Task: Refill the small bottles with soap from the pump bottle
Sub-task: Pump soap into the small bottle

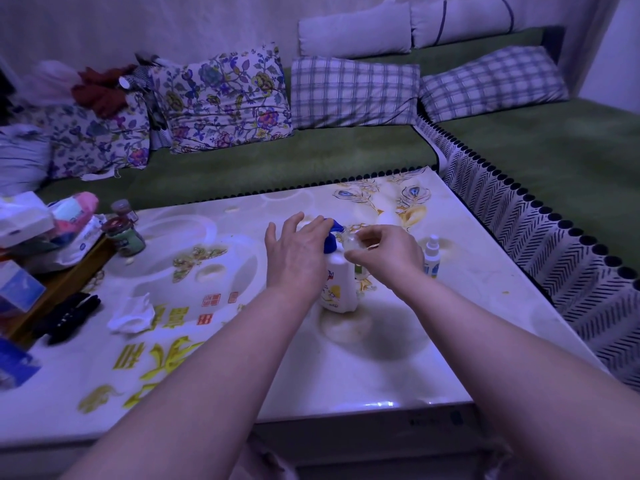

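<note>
Head view, refilling in progress. The pump bottle (pixel 337 292), white with a blue pump head (pixel 330 238), stands upright near the middle of the worktop (pixel 381 358). The left hand (pixel 298 252) lies over the pump head with its fingers straight and spread, gripping nothing; it appears to be pressing or about to press. The right hand (pixel 386 252) pinches a small clear bottle (pixel 352 242) between curled fingers and thumb and holds it off the worktop, its mouth just beside the spout. Whether soap is flowing, and how full this bottle is, cannot be told: it is small, see-through and partly covered by the fingers.

A small spray bottle (pixel 432 254), white with its spray top fitted, stands upright on the worktop just to the right of the right hand, touched by neither hand. Its fill level is not visible.

Judged stage: the filling of one small bottle is under way and not shown complete. The spray bottle, with its top on, either awaits its turn or is already done; the view does not settle which. Closing the clear bottle remains; its cap is not identifiable here.

Periphery: two jars (pixel 124 237) and a crumpled tissue (pixel 131 315) at the left of the worktop; a green sofa (pixel 311 164) with cushions (pixel 353 91) behind.
</note>
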### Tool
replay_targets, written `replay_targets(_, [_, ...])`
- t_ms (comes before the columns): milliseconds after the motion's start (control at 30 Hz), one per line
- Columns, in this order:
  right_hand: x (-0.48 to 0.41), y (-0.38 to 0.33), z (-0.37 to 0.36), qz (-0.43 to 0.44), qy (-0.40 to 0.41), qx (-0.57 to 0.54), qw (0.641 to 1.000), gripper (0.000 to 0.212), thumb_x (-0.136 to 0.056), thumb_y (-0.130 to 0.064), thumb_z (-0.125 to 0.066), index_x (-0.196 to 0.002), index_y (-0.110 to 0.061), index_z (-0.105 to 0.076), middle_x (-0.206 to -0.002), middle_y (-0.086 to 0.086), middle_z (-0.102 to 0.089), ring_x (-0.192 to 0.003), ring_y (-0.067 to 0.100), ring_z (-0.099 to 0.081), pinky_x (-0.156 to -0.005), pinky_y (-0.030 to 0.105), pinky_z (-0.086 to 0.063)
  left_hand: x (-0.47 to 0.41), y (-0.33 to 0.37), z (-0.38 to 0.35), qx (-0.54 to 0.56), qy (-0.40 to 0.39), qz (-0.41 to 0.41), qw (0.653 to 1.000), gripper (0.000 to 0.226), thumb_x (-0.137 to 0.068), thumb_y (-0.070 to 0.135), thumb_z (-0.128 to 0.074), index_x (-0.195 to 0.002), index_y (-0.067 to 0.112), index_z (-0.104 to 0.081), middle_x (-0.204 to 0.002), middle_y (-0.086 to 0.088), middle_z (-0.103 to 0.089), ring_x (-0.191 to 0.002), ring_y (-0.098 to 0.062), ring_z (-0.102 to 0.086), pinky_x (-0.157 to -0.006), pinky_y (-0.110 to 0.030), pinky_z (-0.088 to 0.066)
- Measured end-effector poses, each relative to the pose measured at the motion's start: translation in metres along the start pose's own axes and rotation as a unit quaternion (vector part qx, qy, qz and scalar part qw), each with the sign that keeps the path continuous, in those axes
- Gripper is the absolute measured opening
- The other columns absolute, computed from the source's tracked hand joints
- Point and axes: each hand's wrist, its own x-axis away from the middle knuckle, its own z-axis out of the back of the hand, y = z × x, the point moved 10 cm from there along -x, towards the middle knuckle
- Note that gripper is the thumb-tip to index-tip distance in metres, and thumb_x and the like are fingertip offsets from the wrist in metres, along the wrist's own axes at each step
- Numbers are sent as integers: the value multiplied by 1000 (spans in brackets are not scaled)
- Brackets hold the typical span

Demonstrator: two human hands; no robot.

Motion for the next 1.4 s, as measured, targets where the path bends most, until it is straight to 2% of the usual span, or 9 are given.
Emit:
replay_targets(100, [0,2,1,-4,-2,14,1000,31,-69,-34,-76,-99,-33,-70,-91,-14,-69,-98,13,-66,-97,38,-47,0,1,-4,-7,-9,-8,1000,55,-85,4,-45,-132,32,-40,-137,15,-48,-141,-18,-20,-113,-45,-7])
replay_targets(300, [-1,3,1,-4,1,17,1000,35,-68,-34,-76,-102,-33,-70,-101,-14,-72,-102,13,-65,-97,39,-47,-1,2,-4,-14,-13,-7,1000,56,-83,4,-48,-132,30,-40,-136,14,-48,-142,-18,-17,-114,-45,-7])
replay_targets(567, [-2,2,-4,3,-1,-19,1000,33,-66,-35,-75,-99,-33,-70,-100,-14,-73,-98,12,-67,-95,40,-50,3,-3,-5,34,14,8,999,66,-77,-2,-48,-133,32,-39,-141,19,-42,-142,-17,-17,-112,-50,-9])
replay_targets(967, [-1,4,-7,-3,-3,-33,999,33,-65,-34,-73,-98,-32,-70,-99,-15,-72,-98,11,-67,-94,41,-50,2,-3,-3,31,-10,11,999,67,-81,1,-48,-140,31,-35,-149,15,-34,-143,-16,-13,-115,-50,-5])
replay_targets(1400, [0,4,-8,-2,-7,-60,998,34,-64,-35,-75,-97,-32,-71,-98,-15,-73,-96,11,-68,-91,41,-53,3,-2,-2,43,-19,13,999,66,-81,0,-49,-138,31,-36,-148,16,-36,-143,-16,-14,-115,-50,-7])
